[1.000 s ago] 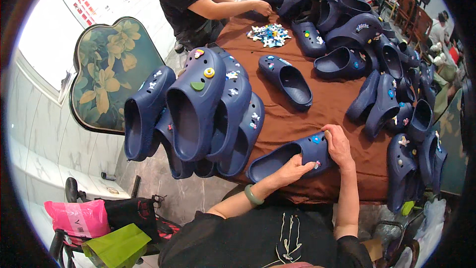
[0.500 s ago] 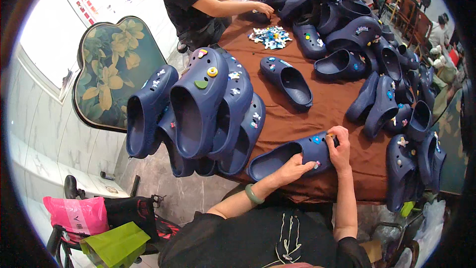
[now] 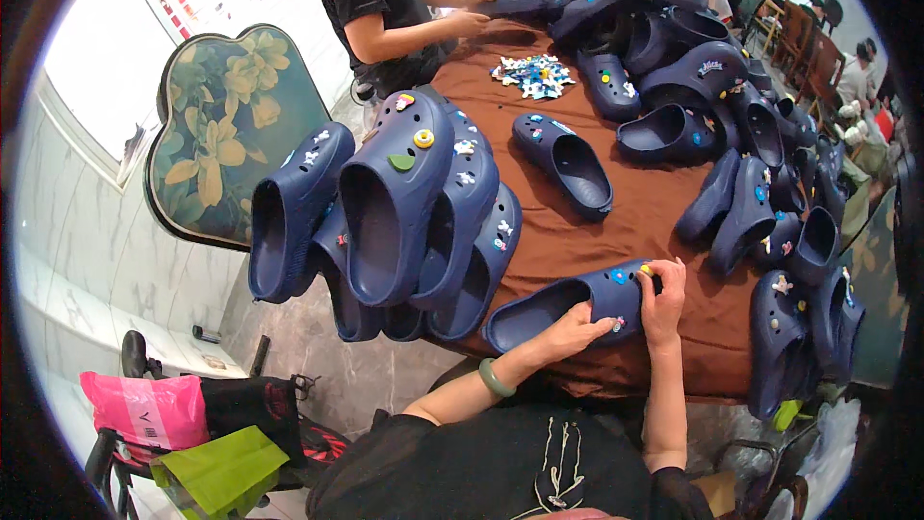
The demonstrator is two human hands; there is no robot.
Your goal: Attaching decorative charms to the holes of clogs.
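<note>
A navy blue clog [image 3: 527, 316] lies at the table's near edge, its toe to the right. My left hand [image 3: 576, 329], with a green bangle on its wrist, grips the clog, thumb on the upper beside a small pinkish-white charm [image 3: 618, 325]. At the toe, my right hand [image 3: 664, 300] is closed, thumb and fingertips at a yellow charm [image 3: 646, 271]. The fingers partly hide it. A blue flower charm [image 3: 618, 277] sits in the upper nearby. Another decorated clog [image 3: 566, 166] lies farther back on the brown cloth.
Stacked clogs [image 3: 395, 202] stand at the table's left edge; a large clog heap [image 3: 693, 77] fills the far right. A pile of small charms [image 3: 534, 76] lies toward the back. Across the table, a person in black [image 3: 385, 14] handles a clog. A chair with bags [image 3: 144, 411] is at lower left.
My right hand's fingers have shifted at the toe, so the yellow charm shows more. My left hand keeps its grip. The person across has lifted a clog off the table.
</note>
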